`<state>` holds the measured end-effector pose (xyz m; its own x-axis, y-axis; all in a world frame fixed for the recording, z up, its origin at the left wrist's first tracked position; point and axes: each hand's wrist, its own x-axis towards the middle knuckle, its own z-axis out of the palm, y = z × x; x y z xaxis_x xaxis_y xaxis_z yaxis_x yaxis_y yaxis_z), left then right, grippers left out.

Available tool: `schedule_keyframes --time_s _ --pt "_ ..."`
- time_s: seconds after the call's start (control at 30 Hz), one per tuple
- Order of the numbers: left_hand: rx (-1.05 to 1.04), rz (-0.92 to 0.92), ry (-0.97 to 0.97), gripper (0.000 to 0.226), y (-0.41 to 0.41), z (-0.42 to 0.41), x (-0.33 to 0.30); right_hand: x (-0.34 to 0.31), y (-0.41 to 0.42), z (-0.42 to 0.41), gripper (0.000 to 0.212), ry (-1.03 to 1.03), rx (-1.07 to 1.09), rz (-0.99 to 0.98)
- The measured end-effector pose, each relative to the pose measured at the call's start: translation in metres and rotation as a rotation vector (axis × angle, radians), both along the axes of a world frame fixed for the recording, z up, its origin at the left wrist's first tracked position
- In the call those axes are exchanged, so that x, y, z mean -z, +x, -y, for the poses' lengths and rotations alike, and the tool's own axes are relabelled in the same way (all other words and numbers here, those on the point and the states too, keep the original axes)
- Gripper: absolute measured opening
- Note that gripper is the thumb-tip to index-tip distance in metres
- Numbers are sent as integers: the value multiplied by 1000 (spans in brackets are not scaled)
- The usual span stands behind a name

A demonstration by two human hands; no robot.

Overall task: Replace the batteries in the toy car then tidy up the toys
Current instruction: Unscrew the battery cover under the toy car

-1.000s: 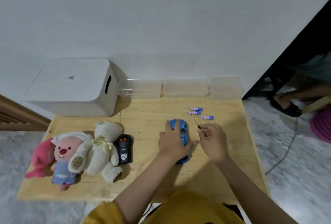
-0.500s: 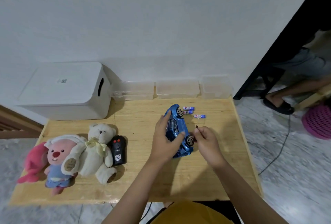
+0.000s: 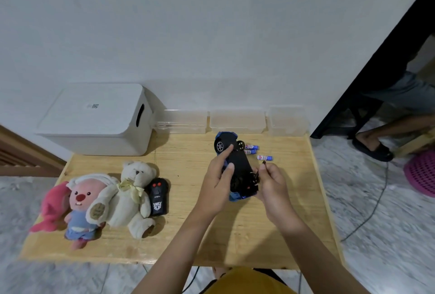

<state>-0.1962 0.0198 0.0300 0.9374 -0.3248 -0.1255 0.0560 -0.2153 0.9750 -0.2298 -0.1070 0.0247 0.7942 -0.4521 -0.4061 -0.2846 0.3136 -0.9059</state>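
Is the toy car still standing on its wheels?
No, the toy car is flipped over in the left hand, so its black bottom and wheels face up.

Head-worn camera looks forward and down, close above the table (image 3: 183, 242).

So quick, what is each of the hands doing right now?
Left hand: closed around the upturned toy car.
Right hand: closed on a small screwdriver.

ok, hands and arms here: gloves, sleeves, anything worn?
Both hands, left hand and right hand, are bare: no gloves, and no rings or watch visible. Forearms are uncovered up to the frame edge. A yellow garment shows at the bottom.
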Motion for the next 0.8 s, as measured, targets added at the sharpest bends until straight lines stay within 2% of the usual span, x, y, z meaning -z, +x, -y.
schedule_keyframes --time_s 0.2,0.4,0.57,0.73,0.8 --pt "-2 99 125 72 -6 10 -5 -7 -5 4 22 -139 5 82" --pt "-59 70 175 71 -11 18 -16 -16 -6 11 21 -181 7 118" --pt "-153 -23 86 70 -13 24 -28 -22 -10 20 16 -301 -38 155" --pt "-167 -76 16 70 -21 30 -39 -51 -16 33 20 -519 -44 334" --pt "-177 -86 9 69 -24 32 -43 -59 -16 36 16 -544 -29 370"
